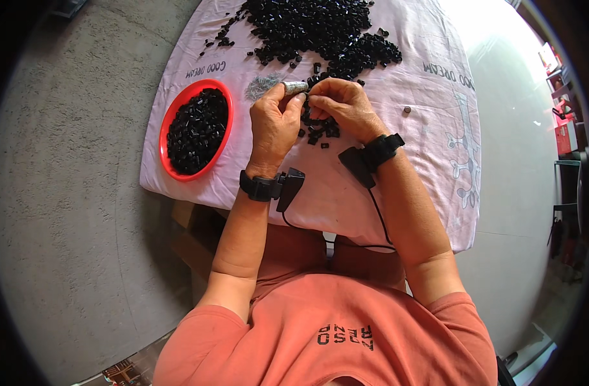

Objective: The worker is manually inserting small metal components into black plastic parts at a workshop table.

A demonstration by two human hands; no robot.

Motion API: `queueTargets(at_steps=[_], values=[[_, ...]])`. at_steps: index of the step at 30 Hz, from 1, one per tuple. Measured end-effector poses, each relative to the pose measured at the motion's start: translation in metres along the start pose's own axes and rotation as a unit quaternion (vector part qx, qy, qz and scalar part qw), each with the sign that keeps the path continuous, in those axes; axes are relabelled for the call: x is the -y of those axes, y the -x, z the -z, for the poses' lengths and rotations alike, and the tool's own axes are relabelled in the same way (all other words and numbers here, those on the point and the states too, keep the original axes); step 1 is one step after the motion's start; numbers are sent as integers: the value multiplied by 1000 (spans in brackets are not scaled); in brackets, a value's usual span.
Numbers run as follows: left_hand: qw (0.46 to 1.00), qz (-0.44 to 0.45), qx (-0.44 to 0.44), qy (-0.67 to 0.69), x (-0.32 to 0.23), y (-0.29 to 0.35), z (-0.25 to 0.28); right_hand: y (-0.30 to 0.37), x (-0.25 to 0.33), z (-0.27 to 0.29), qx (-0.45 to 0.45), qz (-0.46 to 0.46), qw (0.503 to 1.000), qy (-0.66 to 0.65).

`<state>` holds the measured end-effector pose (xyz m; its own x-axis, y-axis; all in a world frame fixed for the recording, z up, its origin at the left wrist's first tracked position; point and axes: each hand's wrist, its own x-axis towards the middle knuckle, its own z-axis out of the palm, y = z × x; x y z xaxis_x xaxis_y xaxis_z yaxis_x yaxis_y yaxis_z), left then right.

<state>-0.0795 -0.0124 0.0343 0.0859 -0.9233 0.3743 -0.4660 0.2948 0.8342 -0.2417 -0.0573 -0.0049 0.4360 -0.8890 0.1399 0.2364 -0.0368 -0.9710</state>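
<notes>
My left hand (273,125) and my right hand (351,110) meet fingertip to fingertip just above the cloth. Both are closed in a pinch; what sits between the fingertips is too small and covered to make out. Silvery-grey wrapping (296,87) covers the forefinger of my left hand. Small glossy black pieces (315,134) lie under and around my fingers. Beside the left hand is a loose heap of thin silvery pins or wires (261,86). A large pile of similar black pieces (310,29) spreads over the far part of the table.
At the left stands a red bowl (229,122) filled with black pieces. One small dark piece (407,110) lies apart on the right of the pink tablecloth (410,174). A black cable (336,244) links the wrist-worn devices across my lap. Shelves with red items (565,132) stand far right.
</notes>
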Motion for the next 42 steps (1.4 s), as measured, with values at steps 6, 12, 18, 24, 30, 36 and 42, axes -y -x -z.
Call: queueTargets(at_steps=[6, 12, 18, 24, 30, 36, 42], values=[[1000, 18, 8, 25, 0, -1, -1, 0, -3, 1, -3, 8, 1000, -13], [1000, -4, 0, 18, 6, -1, -2, -1, -2, -2, 2, 5, 999, -52], [1000, -5, -5, 30, 4, -1, 0, 0, -3, -1, 15, -8, 997, -75], [1000, 2, 5, 12, -4, -1, 2, 0, -2, -1, 5, -17, 998, -67], [1000, 2, 2, 9, 0, 0, 1, 0, -2, -1, 10, -15, 997, -69], [999, 15, 32, -27, 1, -2, 5, 0, 0, -3, 1, -7, 998, -69], [1000, -6, 7, 14, 6, -6, -1, 0, -1, -7, -14, 16, 996, -91]])
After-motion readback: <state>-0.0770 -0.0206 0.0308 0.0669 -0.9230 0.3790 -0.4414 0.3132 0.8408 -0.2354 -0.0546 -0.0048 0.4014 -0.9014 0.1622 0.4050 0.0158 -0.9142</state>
